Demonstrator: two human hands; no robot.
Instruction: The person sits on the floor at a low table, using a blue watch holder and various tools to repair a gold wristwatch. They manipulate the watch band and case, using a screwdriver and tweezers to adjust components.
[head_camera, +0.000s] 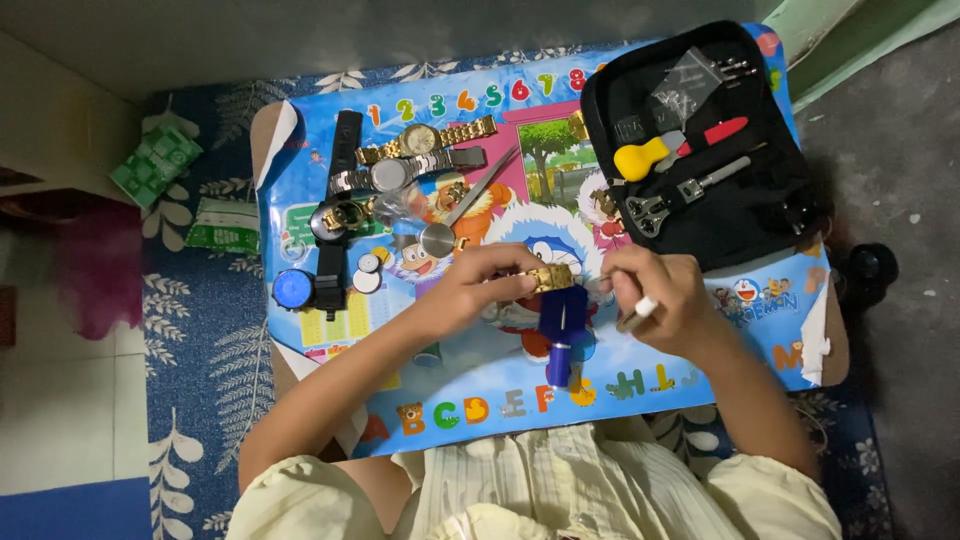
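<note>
Gold watch band (549, 277): polished metal, shiny links. Blue link tool (562, 335): smooth glossy plastic. Poster mat (480, 400) on bench: glossy laminated paper w/ glare, edges curling. Tool case (760, 215): matt black cloth. Yellow handle (640, 157): smooth plastic. Silver watch (392, 174): brushed metal. Rug (200, 330): matt woven cloth.

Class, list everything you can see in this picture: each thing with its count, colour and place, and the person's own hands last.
gold watch band: one, gold, between both hands
blue holder: one, blue, under the band
wristwatches: several, gold, silver, black, mat's upper left
tool case: one, black, open, upper right
yellow-handled tool: one, in the case
play mat: one, blue, cartoon-printed, on the table
left hand: one, pinching the band
right hand: one, gripping a thin white-tipped tool
</note>
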